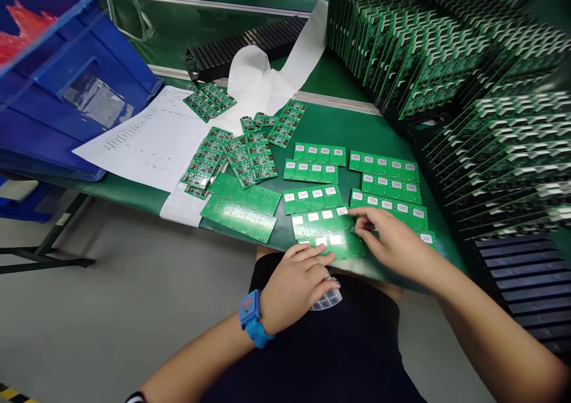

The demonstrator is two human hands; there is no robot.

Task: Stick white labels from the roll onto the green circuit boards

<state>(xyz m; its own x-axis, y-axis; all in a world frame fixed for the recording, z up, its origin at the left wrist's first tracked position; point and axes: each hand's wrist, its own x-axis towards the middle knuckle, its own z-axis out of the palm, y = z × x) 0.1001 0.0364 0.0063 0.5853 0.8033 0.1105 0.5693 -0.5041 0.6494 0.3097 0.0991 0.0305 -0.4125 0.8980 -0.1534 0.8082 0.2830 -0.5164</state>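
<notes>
On the table [339,129], at its near edge, the board strip [350,247] lies flat, face up, long axis left to right. Our right hand [392,242] pinches its grip together on the strip: labelling, we judge. Our left hand [297,284] clamps the label sheet [328,299]; next calls for a clean peel.

Bright, even overhead light, soft shadows; wide-angle edges bend, and the racked boards [491,123] at right blur.
</notes>
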